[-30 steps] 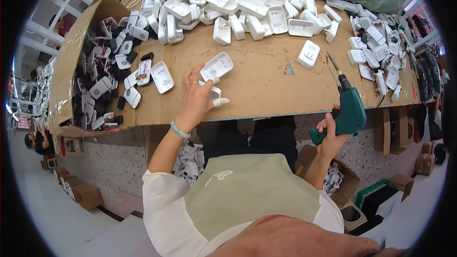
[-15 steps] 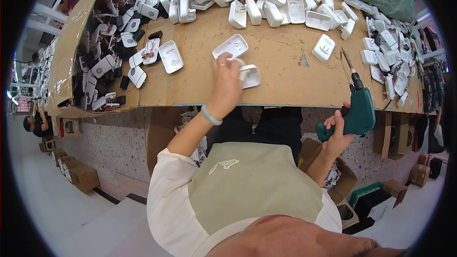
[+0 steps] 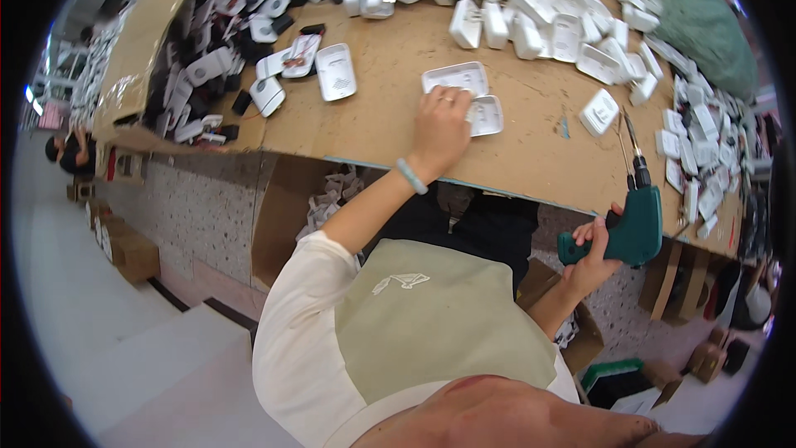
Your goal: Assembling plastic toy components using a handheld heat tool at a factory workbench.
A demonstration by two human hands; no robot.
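Note:
My left hand is over the table with its fingers curled down onto a small white plastic casing. That casing lies hollow side up. It sits against a second open white casing just beyond my fingertips; my fingers partly cover both. In my right hand, at the table's front edge, is a dark green soldering gun. My fingers wrap round its handle, and its thin metal tip points away from me over the table. A closed-looking white plug housing rests near the tip.
A cardboard box full of white and black electronic parts stands at the left. White casings are heaped along the far side. More white units and a green sack lie at the right. One open casing lies near the box.
The small casing, tilted up in my left hand before, now lies flatter beside the other open casing. The whole view has shifted and turned slightly; my right hand keeps its hold on the soldering gun.

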